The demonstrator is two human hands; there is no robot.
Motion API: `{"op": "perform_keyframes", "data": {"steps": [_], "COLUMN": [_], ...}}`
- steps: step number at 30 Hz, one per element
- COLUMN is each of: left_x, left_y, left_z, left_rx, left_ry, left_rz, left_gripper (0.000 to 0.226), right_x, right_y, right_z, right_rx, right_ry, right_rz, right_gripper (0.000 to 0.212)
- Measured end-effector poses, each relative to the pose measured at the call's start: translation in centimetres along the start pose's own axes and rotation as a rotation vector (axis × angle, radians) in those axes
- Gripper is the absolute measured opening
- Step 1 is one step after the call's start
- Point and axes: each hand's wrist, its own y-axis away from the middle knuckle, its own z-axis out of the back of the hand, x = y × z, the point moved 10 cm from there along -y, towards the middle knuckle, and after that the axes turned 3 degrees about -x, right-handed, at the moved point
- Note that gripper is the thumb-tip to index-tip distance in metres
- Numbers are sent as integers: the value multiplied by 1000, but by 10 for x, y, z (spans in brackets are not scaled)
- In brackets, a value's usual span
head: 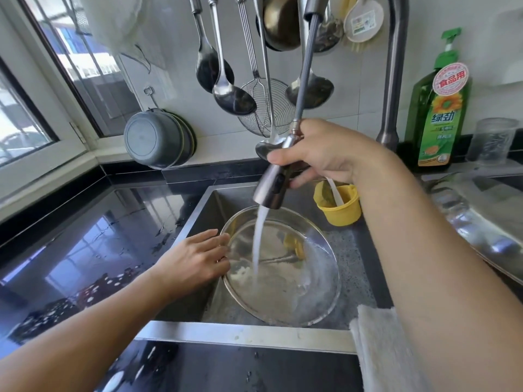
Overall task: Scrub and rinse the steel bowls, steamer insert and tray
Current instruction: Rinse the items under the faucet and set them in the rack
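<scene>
Right hand (319, 154) closed around pull-out sprayer head (268, 188), hose drawn down from faucet neck, stream striking inside of steel bowl (283, 267). Bowl in sink (203, 210), tilted, near rim low; left hand (195, 258) spread fairly wide, fingertips curled on bowl's left rim, steadying only, not a full grip. Risk one: wet rim slipping from fingertips under water pressure, bowl dropping flat or rolling against sink wall. Risk two: stream deflecting off curved steel and splashing over front edge onto already wet black counter (85, 236) and folded cloth (379, 343). Risk three: pale food residue (240, 274) near stream's landing point likely to persist if rinsed only, scrubbing judged still due. Risk four: sprayer hose swinging against hanging utensils behind it. Count: one steel bowl in sink; one yellow cup (338, 205) on sink's far corner with a white handle standing in it; one green dish soap bottle (438, 108); one clear tumbler (492, 140); one steel item, probably tray or lid, at right edge (481, 216); steamer insert not identifiable.
</scene>
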Motion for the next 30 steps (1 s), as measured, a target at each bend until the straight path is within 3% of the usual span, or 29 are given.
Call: {"op": "perform_keyframes", "data": {"steps": [7, 19, 22, 30], "left_x": [-2, -8, -8, 3], "left_y": [-4, -10, -10, -18], "left_z": [-2, 13, 7, -2], "left_rx": [-21, -78, -49, -6], "left_ry": [36, 37, 35, 25], "left_rz": [6, -8, -12, -12], "left_gripper": [17, 35, 29, 16], "right_x": [-4, -21, -18, -9], "right_y": [-16, -25, -24, -6], "right_z": [-8, 18, 13, 2], "right_rx": [-165, -430, -361, 14], "right_ry": [-134, 58, -7, -103], "right_rz": [69, 128, 117, 31], "right_gripper": [28, 44, 43, 28]}}
